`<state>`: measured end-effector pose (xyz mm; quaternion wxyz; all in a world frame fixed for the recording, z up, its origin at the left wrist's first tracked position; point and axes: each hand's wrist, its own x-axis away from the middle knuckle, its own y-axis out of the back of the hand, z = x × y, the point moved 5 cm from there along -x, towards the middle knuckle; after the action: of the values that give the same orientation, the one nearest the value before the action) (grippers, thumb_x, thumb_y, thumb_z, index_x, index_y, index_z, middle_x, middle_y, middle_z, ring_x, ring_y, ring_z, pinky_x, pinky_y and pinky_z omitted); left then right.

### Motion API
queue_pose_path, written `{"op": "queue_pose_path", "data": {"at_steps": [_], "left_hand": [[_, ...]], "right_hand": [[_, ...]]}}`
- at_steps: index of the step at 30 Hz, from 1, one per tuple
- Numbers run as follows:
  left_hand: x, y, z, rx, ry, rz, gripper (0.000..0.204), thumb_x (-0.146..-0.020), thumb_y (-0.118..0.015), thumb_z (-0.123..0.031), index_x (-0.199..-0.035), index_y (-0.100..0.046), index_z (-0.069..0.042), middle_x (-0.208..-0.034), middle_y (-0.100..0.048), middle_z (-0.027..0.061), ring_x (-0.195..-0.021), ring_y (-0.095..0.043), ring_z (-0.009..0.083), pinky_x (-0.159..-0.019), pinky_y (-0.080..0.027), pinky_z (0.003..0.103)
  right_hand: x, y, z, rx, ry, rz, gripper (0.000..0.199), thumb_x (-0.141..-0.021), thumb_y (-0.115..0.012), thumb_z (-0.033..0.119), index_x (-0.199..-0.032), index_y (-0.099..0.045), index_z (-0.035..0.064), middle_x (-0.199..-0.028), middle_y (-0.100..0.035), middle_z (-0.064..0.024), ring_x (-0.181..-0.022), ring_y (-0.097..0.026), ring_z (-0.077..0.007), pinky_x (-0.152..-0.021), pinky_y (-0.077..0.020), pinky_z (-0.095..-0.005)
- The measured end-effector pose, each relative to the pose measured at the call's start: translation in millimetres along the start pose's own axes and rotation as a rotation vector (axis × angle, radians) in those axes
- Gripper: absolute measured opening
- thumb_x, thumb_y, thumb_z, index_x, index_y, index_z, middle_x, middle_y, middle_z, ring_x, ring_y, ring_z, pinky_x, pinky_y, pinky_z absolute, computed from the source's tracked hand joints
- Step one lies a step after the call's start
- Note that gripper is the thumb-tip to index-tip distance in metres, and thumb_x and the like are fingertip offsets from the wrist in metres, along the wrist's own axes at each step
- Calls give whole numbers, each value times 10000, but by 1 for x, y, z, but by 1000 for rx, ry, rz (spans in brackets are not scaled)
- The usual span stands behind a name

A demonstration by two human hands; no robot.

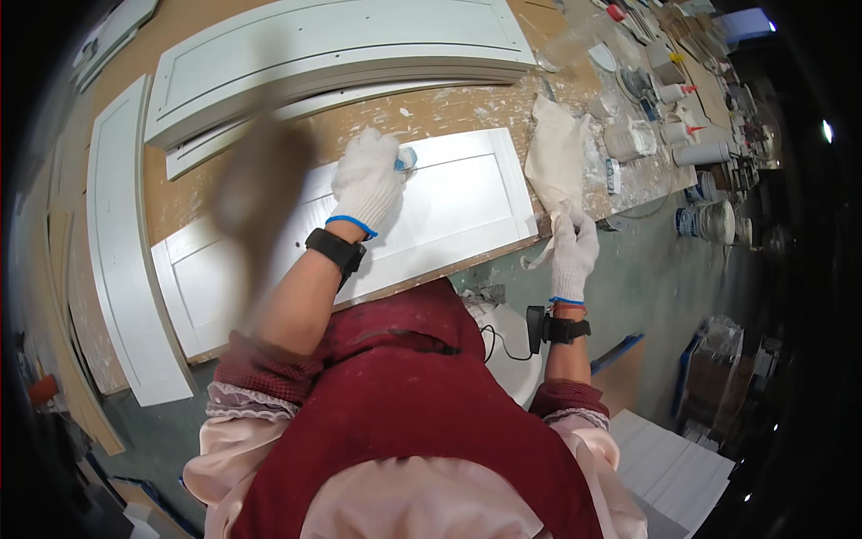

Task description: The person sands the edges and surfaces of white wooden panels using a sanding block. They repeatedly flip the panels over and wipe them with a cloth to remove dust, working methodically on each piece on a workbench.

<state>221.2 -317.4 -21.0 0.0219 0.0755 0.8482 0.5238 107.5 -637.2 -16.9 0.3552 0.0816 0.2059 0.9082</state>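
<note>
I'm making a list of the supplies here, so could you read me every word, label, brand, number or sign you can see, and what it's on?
No readable text.
Small white-and-blue container at the bench's right end: markings too small to read.
White bottles with red tips: any print too small to read.
Containers beyond the bench: markings too blurred to read.
White panel under the left hand: no lettering visible.

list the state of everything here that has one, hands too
left hand: gloved, closed on a small blue item
right hand: gloved, gripping the cloth's end
cloth: crumpled, partly on the bench
near white panel: lying flat
far white panels: stacked
bench: marked with white specks
</note>
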Motion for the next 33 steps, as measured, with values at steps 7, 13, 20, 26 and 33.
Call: {"op": "queue_pose_path", "data": {"at_steps": [7,13,20,26,33], "left_hand": [[-2,-2,2,6,-13,-49,308,-791,-751,-272,-987,-669,-49,-1096,-603,155,-1063,-585,343,-878,-508,432],[-1,5,-3,17,60,29,304,-781,-751,-243,-996,-661,-49,-1100,-604,143,-1061,-585,334,-895,-507,419],[6,3,-1,66,-5,-23,298,-760,-776,-200,-993,-657,-57,-1112,-603,138,-1061,-580,338,-893,-507,419],[3,-1,0,50,20,-28,290,-767,-776,-209,-989,-661,-63,-1105,-604,135,-1055,-579,340,-881,-507,424],[3,0,0,60,-16,-34,290,-781,-769,-254,-976,-667,-65,-1096,-603,130,-1049,-581,339,-876,-505,430]], "right_hand": [[-27,12,-6,98,129,-10,209,-940,-634,104,-1100,-644,-30,-954,-678,-98,-861,-630,-135,-753,-511,-287],[60,-31,15,492,533,261,231,-868,-679,189,-1091,-690,130,-1072,-683,-132,-978,-648,-340,-861,-518,-432],[34,-59,14,853,302,221,269,-901,-622,192,-1168,-646,161,-1111,-643,-149,-986,-632,-366,-820,-518,-446],[40,-65,2,759,211,361,293,-941,-577,231,-1215,-627,141,-1137,-639,-154,-1015,-630,-350,-845,-513,-440],[42,-57,-16,893,439,170,343,-960,-573,294,-1257,-619,128,-1129,-647,-155,-978,-645,-373,-812,-527,-458]]}}
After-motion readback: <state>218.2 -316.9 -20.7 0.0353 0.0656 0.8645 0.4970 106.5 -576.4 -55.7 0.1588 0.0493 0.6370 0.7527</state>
